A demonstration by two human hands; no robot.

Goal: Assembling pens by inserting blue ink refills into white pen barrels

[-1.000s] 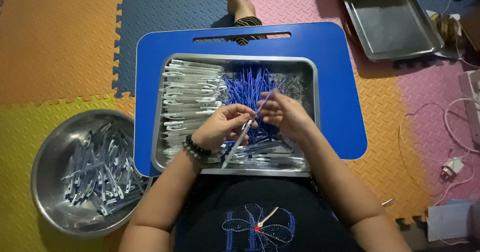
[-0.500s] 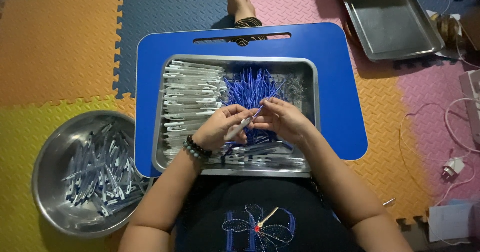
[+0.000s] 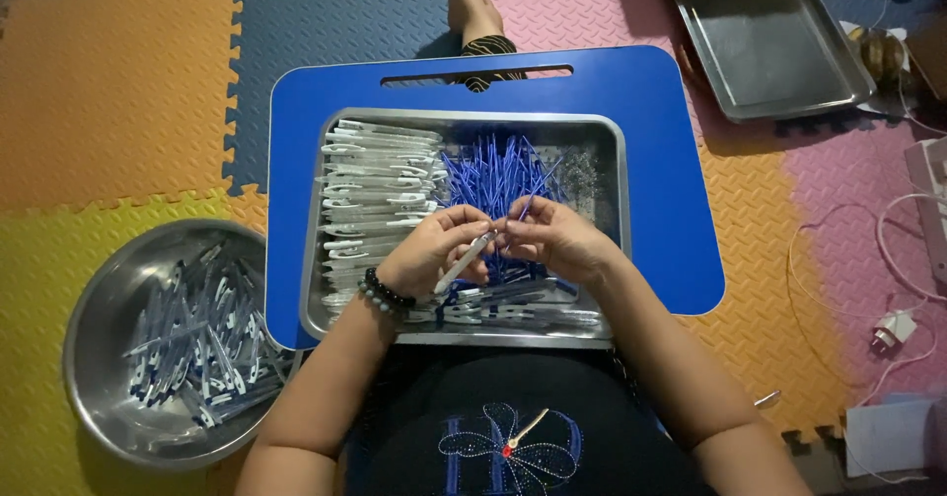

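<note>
Both hands meet over the metal tray (image 3: pixel 619 220). Left hand (image 3: pixel 426 252) is closed on a white pen barrel (image 3: pixel 464 261), and right hand (image 3: pixel 552 240) pinches a thin blue refill (image 3: pixel 531 198) at the barrel's upper end. Inside the tray, white barrels (image 3: pixel 375 185) lie in rows on the left side and loose blue refills (image 3: pixel 493 173) are heaped in the middle, just behind the hands. This tray sits on a blue counter (image 3: pixel 661 141) over the person's lap. On the floor mat (image 3: pixel 109 102) to the left stands a round steel bowl (image 3: pixel 94 358) with finished pens (image 3: pixel 197 343). Another tray (image 3: pixel 764 37) lies far right.
</note>
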